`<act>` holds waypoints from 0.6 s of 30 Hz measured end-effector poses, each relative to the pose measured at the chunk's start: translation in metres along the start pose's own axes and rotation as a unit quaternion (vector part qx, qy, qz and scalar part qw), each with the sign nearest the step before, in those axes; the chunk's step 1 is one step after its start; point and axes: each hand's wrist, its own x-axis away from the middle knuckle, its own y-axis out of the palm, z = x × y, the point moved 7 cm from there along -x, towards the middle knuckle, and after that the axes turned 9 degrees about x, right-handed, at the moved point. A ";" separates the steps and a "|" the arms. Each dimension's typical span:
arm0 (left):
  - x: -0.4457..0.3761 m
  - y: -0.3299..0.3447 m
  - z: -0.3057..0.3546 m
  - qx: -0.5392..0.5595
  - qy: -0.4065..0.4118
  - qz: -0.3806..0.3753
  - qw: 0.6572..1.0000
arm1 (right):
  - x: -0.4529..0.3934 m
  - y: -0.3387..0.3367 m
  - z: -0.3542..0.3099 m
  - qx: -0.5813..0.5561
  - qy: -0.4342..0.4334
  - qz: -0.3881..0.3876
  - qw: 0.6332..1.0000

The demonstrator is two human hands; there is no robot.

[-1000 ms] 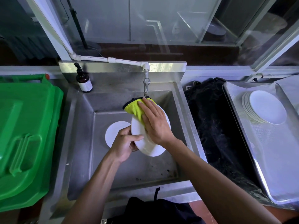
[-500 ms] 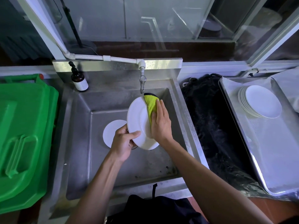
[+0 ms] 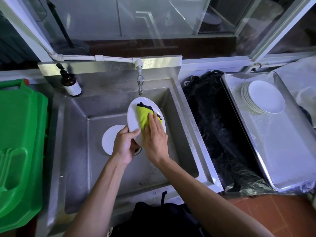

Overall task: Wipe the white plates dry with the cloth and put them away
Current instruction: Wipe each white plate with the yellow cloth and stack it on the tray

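Over the steel sink (image 3: 186, 127) I hold a white plate (image 3: 134, 115) tilted up. My left hand (image 3: 125, 145) grips its lower rim, thumb on the face. With straight fingers, my right hand (image 3: 154, 135) presses a yellow cloth with a black edge (image 3: 144, 115) flat against the plate's face. Another white plate (image 3: 109, 139) lies on the sink floor, partly hidden behind my left hand. A stack of white plates (image 3: 265, 97) sits on the metal tray (image 3: 287, 151) at the right.
A tap (image 3: 140, 82) hangs just above the held plate. A brown pump bottle (image 3: 70, 82) stands at the sink's back left. A green bin lid (image 3: 20, 147) fills the left side. Dark netting (image 3: 217, 130) lies between sink and tray.
The plate has turned so its face points up toward me. The cloth and my right hand moved from the plate's right edge onto its face.
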 end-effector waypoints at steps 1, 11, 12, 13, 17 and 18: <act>-0.001 0.000 0.000 0.007 -0.001 0.001 1.000 | 0.003 0.000 -0.001 0.005 -0.009 0.004 1.000; -0.007 0.004 -0.013 0.105 -0.006 0.024 0.994 | 0.015 -0.002 0.022 0.008 0.050 0.044 0.998; -0.006 0.004 -0.013 0.109 -0.006 0.023 0.994 | 0.015 -0.004 0.023 0.008 0.052 0.048 0.997; -0.004 0.004 -0.013 0.110 -0.005 0.019 0.994 | 0.015 -0.007 0.026 0.009 0.057 0.051 0.997; -0.002 0.008 -0.013 0.114 -0.008 0.000 0.993 | 0.009 -0.016 0.040 -0.005 0.090 0.051 0.995; -0.002 0.009 -0.014 0.115 -0.011 -0.004 0.993 | 0.007 -0.018 0.044 -0.010 0.096 0.052 0.994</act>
